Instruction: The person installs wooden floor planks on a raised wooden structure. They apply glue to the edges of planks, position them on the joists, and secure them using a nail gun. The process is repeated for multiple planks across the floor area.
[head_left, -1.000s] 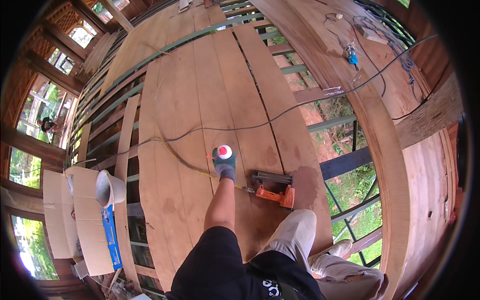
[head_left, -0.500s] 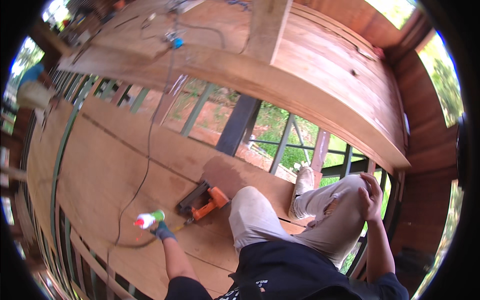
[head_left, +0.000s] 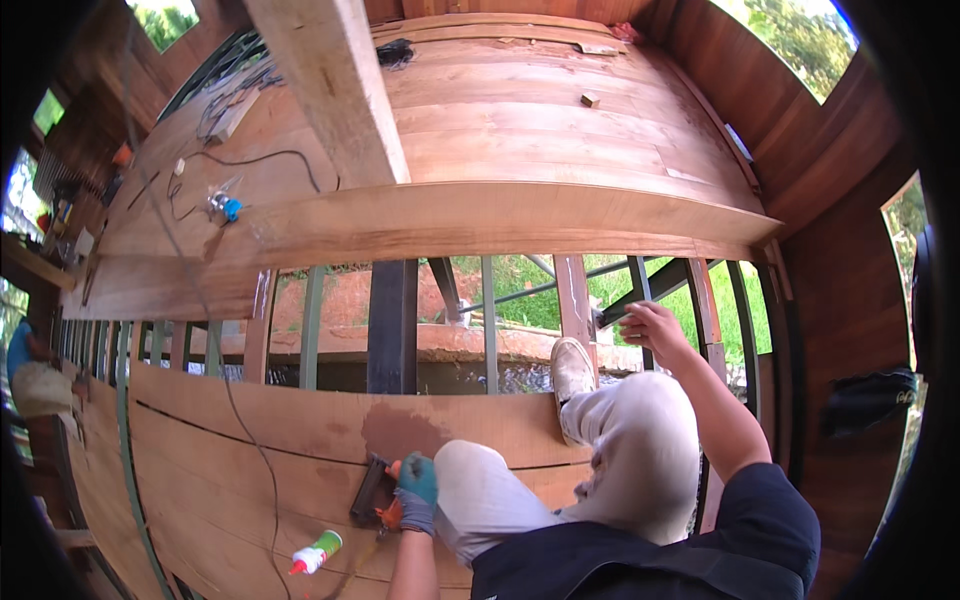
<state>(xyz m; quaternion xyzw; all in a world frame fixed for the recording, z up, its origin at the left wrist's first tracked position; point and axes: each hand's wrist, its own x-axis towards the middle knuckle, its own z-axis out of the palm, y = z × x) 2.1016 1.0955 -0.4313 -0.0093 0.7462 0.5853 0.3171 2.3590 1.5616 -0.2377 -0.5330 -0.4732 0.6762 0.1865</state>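
Note:
My left hand (head_left: pixel 418 490), in a teal and grey glove, is closed round the orange handle of a black-and-orange nail gun (head_left: pixel 374 492). The tool rests on the wooden boards beside my bent left knee, and its grip is mostly hidden by the glove. To the left of that hand a white and green glue bottle (head_left: pixel 318 553) with a red tip lies on its side, touched by neither hand. Bare and raised beyond my right knee, my right hand (head_left: pixel 655 332) has its fingers loosely bent and apart, with nothing visible in them.
A gap between floor joists (head_left: pixel 489 325) opens onto ground and grass below. Beyond it lies a raised plank floor (head_left: pixel 500 110) with a wooden post (head_left: pixel 335 90) and a blue-ended tool (head_left: pixel 228 207). A cable (head_left: pixel 262 450) crosses the boards. Another person (head_left: pixel 35 375) is at far left.
My left hand has left the glue bottle and taken hold of the nail gun. My right hand has lifted off my right knee and reached forward. The view has turned and shifted.

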